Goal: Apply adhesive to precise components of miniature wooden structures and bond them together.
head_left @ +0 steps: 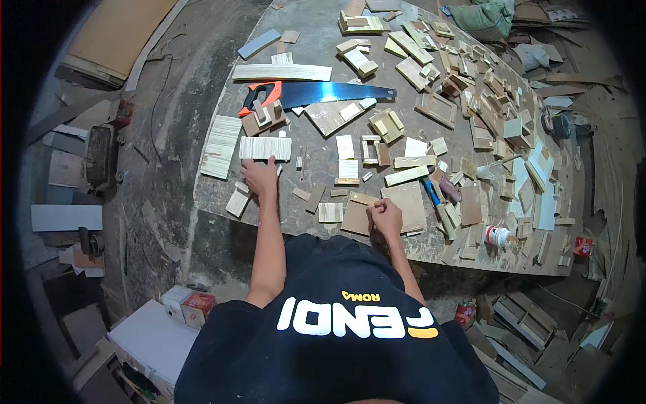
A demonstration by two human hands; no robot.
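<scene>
My left hand [261, 178] has its fingers and thumb on the near edge of a pale, striped wood piece [266, 147] at the left of the worktable. My right hand [387, 218] is closed, fingertips pinched together over the right edge of a brown square board [356, 217]. Whatever lies in that pinch is too small to make out. A short yellowish wood strip [363, 198] rests along the board's far edge, close to these fingertips. Under and beside my right hand lies a larger light-brown panel [406, 207]. A small striped block [330, 213] sits left of the board.
A handsaw [323, 93] with an orange and black handle lies beyond my left hand. Many small wood offcuts and glued wooden parts [436, 109] crowd the table's right side. A blue-handled tool [431, 192] and a white bottle [496, 236] lie at the right.
</scene>
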